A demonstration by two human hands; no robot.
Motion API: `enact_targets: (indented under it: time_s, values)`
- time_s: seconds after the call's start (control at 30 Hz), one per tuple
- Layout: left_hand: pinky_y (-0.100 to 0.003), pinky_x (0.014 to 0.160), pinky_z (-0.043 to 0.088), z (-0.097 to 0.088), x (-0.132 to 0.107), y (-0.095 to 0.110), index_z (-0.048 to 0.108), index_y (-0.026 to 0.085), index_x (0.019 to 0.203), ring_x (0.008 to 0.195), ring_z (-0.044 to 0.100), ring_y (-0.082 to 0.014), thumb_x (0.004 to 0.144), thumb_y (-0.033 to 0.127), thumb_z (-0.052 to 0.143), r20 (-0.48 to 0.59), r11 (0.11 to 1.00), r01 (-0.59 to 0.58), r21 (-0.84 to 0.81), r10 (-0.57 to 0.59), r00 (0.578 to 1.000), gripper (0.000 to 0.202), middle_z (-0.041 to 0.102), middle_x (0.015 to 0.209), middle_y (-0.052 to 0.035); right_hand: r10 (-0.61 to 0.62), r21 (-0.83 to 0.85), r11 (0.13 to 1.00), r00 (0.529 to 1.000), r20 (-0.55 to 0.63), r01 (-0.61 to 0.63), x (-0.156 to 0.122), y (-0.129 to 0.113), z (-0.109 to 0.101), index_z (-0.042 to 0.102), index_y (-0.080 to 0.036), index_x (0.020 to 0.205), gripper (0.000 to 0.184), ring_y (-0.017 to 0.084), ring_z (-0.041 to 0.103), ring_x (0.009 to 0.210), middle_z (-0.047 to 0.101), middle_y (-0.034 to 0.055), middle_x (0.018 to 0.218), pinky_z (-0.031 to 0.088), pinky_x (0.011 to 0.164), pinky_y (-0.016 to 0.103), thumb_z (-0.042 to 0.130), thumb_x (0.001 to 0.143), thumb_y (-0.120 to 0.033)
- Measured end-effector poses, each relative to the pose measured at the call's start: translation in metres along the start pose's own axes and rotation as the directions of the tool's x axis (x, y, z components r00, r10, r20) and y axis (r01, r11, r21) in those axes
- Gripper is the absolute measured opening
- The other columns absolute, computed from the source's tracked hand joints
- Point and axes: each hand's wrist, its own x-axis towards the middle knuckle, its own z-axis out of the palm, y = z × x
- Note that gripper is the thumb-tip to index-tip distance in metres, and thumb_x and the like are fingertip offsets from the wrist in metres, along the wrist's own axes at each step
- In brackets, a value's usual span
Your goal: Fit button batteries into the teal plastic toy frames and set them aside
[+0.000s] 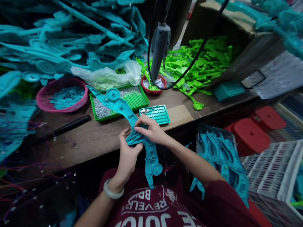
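A long teal plastic toy bow half [122, 107] slants across my lap and over the bench edge, with round discs near both ends. My left hand [127, 155] grips its middle from the left, fingers curled around the handle part. From the right, my right hand [151, 130] pinches at the same middle section, thumb and fingers pressed together on the plastic. Any small part between those fingertips is hidden. Just beyond my right hand lies a small teal tray [159, 114] with rows of slots and some shiny round pieces.
Behind are a green tray [119, 102] of metal screws, a pink basket [62, 95] of small teal pieces and a red bowl [154, 84]. A corded electric screwdriver [160, 45] hangs above. Teal parts [65, 40] pile high at left; red stools [251, 134] stand right.
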Motion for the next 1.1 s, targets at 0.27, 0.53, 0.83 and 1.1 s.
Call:
enact_targets:
  time_s: [0.27,0.53,0.83,1.1]
  values:
    - [-0.021,0.059,0.041,0.013,-0.018,-0.007,0.049,0.025,0.107,0.063,0.053,-0.0098,0.066,0.017,0.068,-0.020,0.964,0.167,-0.208,-0.175,0.984,0.046,0.058,0.080,0.0069,0.058,0.033,0.998,0.996,-0.063,-0.056,-0.001,0.004,0.010,0.060,-0.021,0.082,0.008,0.017,0.059,0.086,0.061,0.0001,0.084,0.046,0.084,0.033,0.064,0.089,-0.021]
    - [-0.026,0.060,0.046,0.021,-0.018,-0.017,0.058,0.020,0.078,0.062,0.054,-0.0144,0.073,0.027,0.071,0.010,0.962,0.229,-0.148,-0.230,0.973,0.016,0.059,0.065,0.0042,0.108,0.046,0.993,0.993,-0.042,-0.106,-0.003,0.005,0.014,0.060,-0.020,0.081,0.008,0.017,0.058,0.085,0.060,0.0002,0.084,0.046,0.084,0.032,0.065,0.087,-0.021]
    - [-0.034,0.090,0.053,0.021,-0.018,-0.021,0.065,0.018,0.098,0.098,0.069,-0.0232,0.075,0.028,0.074,0.054,0.948,0.255,-0.191,-0.249,0.967,0.027,0.075,0.098,-0.0031,0.018,-0.042,0.999,0.999,-0.029,-0.019,-0.007,0.007,0.008,0.063,-0.021,0.089,0.002,0.019,0.057,0.096,0.056,0.0035,0.096,0.048,0.089,0.036,0.064,0.090,-0.020]
    - [-0.043,0.088,0.058,0.025,-0.024,-0.014,0.070,0.015,0.101,0.088,0.075,-0.0289,0.075,0.040,0.080,0.165,0.903,0.369,-0.222,-0.338,0.926,0.037,0.079,0.095,-0.0080,-0.267,-0.236,0.948,0.937,-0.226,0.213,0.002,-0.003,-0.015,0.058,-0.020,0.092,0.005,0.021,0.058,0.099,0.058,0.0068,0.099,0.051,0.086,0.040,0.056,0.097,-0.021]
